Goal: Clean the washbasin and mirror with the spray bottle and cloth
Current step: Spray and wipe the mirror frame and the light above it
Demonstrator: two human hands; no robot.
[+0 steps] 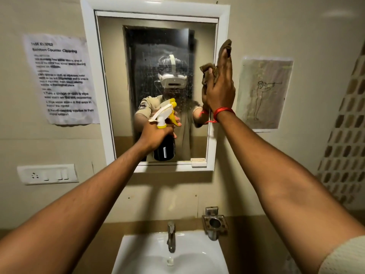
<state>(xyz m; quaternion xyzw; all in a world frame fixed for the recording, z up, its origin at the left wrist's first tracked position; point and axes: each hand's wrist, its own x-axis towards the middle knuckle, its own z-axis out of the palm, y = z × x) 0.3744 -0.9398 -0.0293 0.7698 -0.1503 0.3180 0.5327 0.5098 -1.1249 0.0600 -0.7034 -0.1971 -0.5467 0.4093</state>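
Both busy: left hand point(156, 133) grips spray bottle point(165, 143); right hand point(219, 88) half-hides cloth point(209, 74).

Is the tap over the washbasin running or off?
Off: no stream falls from the tap into the washbasin.

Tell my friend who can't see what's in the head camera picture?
The right hand presses a brown cloth against the white-framed mirror, while the left hand aims a black spray bottle with a white-and-yellow trigger at the streaky glass. A white washbasin sits below.
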